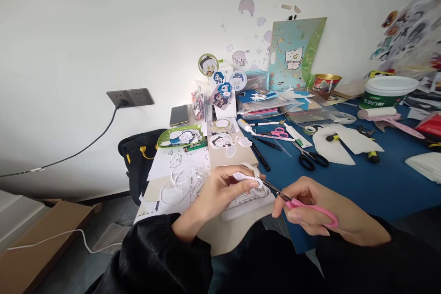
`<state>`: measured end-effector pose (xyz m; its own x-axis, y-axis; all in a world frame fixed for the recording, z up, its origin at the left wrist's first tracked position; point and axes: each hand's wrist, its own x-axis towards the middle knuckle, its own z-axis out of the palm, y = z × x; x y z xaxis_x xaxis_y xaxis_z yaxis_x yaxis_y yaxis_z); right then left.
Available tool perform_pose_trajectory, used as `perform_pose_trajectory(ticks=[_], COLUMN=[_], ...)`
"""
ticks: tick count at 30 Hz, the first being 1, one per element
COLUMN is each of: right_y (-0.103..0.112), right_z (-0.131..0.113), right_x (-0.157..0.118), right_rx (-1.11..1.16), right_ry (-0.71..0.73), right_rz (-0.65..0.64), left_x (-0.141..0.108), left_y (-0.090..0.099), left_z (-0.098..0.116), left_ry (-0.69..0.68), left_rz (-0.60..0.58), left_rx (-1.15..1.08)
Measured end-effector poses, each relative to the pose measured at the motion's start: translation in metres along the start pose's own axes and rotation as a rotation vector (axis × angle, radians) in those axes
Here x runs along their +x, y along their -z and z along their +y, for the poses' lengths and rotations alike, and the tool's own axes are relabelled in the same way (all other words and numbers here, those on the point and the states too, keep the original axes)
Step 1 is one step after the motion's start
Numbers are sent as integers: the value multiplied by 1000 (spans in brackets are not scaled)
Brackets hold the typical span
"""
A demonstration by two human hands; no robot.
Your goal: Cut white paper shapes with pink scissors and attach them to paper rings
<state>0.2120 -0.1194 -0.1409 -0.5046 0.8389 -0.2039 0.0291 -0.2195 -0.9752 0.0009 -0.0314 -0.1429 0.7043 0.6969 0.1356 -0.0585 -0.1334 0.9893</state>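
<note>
Between the thumb and fingers of my left hand (225,190) is a small white paper piece (246,178), its edge curling outward. My right hand (312,209) has its fingers through the handles of pink scissors (312,209). The scissor blades reach left to the edge of the paper, close to my left fingertips. Under my hands lies a printed sheet (250,198) on a beige board (223,236). Curly white paper offcuts (184,183) are heaped left of my left hand.
On the blue tabletop (347,193) lie black-handled scissors (312,158), a second pink pair (278,133), pens and a white cloth (334,144). A green-and-white tub (389,94) stands back right. A phone (179,115) and a cutout-covered stand (223,94) are near the wall.
</note>
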Motion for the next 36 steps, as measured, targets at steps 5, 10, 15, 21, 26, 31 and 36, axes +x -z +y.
perform_pose_trajectory(ticks=[5,10,15,21,26,31,36], right_y=[1,2,1,1,0,-2,-2], right_z=[0,2,3,2,0,-3,-3], right_x=[2,2,2,1,0,0,-1], right_rx=[25,37,65,44,23,28,25], right_ry=[-15,20,10,-9,-48,-58,-70], right_rz=[1,-41,-46,-24,-5,13,21], left_x=[0,-1,-2,-1,-1,-1,-2], left_y=[0,0,0,-1,-1,-1,-1], left_z=[1,0,0,1,1,0,0], left_ry=[-19,-17,-14,-10,6,11,7], left_rz=[-14,-16,-19,-21,-16,-11,-17], left_rx=[9,20,28,35,40,24,25])
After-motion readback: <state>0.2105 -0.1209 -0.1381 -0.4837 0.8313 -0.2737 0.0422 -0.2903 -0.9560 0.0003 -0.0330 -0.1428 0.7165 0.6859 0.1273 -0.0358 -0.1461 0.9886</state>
